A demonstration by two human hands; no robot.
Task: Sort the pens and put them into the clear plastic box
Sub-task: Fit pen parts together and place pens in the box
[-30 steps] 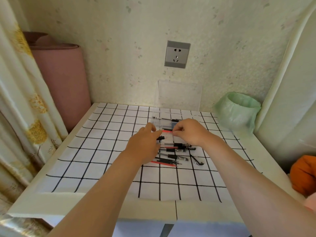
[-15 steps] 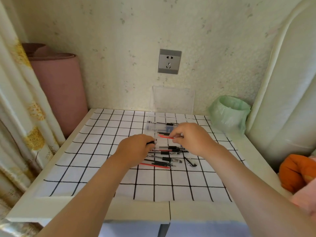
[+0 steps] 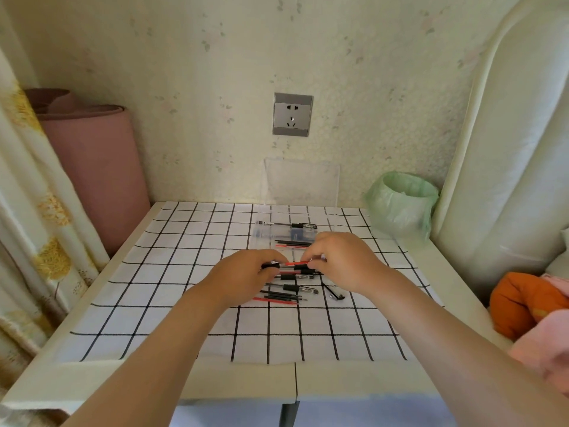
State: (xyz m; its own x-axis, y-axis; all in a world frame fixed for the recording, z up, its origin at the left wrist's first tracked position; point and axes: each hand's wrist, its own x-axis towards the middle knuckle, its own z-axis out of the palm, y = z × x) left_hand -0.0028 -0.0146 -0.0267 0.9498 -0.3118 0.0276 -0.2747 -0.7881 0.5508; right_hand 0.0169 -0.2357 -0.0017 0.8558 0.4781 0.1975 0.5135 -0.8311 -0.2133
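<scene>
Pens (image 3: 286, 293), sorting beside the clear box (image 3: 288, 235).
Pinching a red pen (image 3: 296, 264) at either end with curled fingers of left hand (image 3: 243, 278) and right hand (image 3: 345, 265), over the cloth (image 3: 154, 303).

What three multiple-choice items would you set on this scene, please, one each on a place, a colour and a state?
1. Where does the bin stand?
A) the table's far right corner
B) its near left corner
C) its middle

2. What colour is the barrel of the held pen?
A) blue
B) red
C) green

3. What state is the box in?
A) lidded
B) open and empty
C) open, with pens inside

Key:
1 A: the bin is at the far right, against the wall.
2 B: the barrel shows red next to a black end.
3 C: no lid covers the box, and red and black pens lie in it.
</scene>
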